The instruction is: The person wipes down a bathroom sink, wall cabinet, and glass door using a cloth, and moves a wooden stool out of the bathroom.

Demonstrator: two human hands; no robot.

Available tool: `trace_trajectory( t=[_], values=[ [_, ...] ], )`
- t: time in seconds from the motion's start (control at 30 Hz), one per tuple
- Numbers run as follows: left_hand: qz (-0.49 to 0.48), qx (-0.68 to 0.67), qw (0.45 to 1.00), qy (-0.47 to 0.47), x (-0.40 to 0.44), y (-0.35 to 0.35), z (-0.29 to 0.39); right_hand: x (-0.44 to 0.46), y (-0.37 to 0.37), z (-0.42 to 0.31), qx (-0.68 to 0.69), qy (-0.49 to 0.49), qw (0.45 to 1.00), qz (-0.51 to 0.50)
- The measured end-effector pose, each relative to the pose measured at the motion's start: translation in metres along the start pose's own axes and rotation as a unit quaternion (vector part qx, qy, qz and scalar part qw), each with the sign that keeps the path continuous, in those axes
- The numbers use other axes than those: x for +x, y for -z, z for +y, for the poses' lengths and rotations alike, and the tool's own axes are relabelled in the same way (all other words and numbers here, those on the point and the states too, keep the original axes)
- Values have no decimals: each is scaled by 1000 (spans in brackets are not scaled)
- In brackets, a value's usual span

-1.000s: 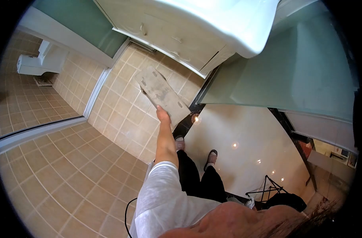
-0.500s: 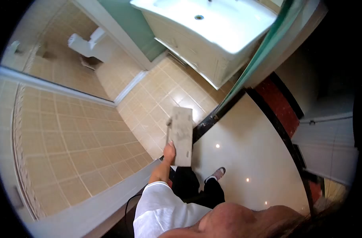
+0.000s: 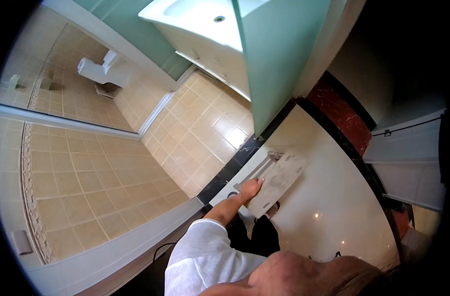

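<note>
In the head view, my left hand (image 3: 251, 189) reaches out from a white sleeve. Its fingers are closed on the long edge of a small stool (image 3: 279, 182), thumb towards the top board. The stool has a pale, stained rectangular top with slots near its ends. It is tilted, and part of its legs or frame shows along the left side. It hangs above the glossy pale floor (image 3: 328, 182), just before my feet, one of which wears a sandal. My right hand is outside the picture.
A black stone threshold (image 3: 225, 170) separates the pale floor from the tan-tiled bathroom floor (image 3: 195, 133). A green-tinted glass door (image 3: 284, 54) stands beside it. Further in are a white sink (image 3: 200, 24) over a cabinet and a white toilet (image 3: 104, 71).
My left hand has carried the stool right, from over the threshold to above the pale floor, and turned it slantwise. My view has swung too, so the glass door covers more of the sink.
</note>
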State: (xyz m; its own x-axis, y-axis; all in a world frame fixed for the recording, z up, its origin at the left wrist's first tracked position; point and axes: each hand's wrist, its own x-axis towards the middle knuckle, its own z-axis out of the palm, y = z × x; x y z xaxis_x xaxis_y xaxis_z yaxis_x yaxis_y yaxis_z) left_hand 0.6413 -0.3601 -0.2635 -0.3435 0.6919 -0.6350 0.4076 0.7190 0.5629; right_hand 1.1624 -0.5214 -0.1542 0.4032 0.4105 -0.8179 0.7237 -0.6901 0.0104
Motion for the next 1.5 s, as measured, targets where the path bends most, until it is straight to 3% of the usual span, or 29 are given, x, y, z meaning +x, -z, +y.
trace_trajectory(
  t=[0.13,0.27,0.33,0.4,0.47,0.5,0.57,0.63,0.7,0.73,0.77,0.8,0.9,0.97,1.03,1.13,1.17,1.2,1.3,1.5],
  values=[
    [-47,16,996,-76,63,-13,44,67,-38,77,-132,25,983,128],
    [-87,43,994,-43,118,-35,77,27,-13,53,-61,14,996,67],
    [-32,149,988,-12,129,-45,82,18,-6,38,-47,18,997,57],
    [17,201,979,-11,101,-10,94,18,-3,20,-38,32,998,50],
    [-32,204,966,-155,83,21,83,24,-2,1,-32,56,997,42],
    [-17,116,989,-93,100,10,58,28,-3,-8,-28,73,996,39],
    [-69,89,989,-98,114,1,-8,35,-5,-32,-20,112,993,38],
    [-31,115,990,-76,64,28,-38,38,-6,-61,0,160,987,34],
    [-71,131,989,-10,24,47,-75,37,-4,-103,34,221,974,35],
    [-63,134,989,15,6,49,-98,-4,9,-151,48,249,967,35],
    [-61,120,991,28,-10,52,-120,-49,36,-199,51,201,978,14],
    [-63,106,991,42,-28,55,-138,-49,40,-213,81,221,972,4],
    [-59,77,988,116,-98,87,-129,26,18,-189,120,318,939,53],
    [-66,64,988,124,-121,94,-131,16,29,-206,127,334,933,31],
    [26,1,989,145,-133,85,-148,12,39,-215,131,351,927,4],
    [13,-52,985,165,-160,105,-89,38,46,-198,109,364,925,21],
    [21,-105,972,210,-174,111,-47,47,48,-190,120,354,927,28],
    [-24,-89,974,207,-159,106,-62,57,49,-185,131,345,929,37],
    [0,-129,987,96,-148,95,-52,65,62,-166,131,309,939,80],
    [34,-58,997,30,-151,117,-18,114,53,-115,237,266,930,89]
  ],
)
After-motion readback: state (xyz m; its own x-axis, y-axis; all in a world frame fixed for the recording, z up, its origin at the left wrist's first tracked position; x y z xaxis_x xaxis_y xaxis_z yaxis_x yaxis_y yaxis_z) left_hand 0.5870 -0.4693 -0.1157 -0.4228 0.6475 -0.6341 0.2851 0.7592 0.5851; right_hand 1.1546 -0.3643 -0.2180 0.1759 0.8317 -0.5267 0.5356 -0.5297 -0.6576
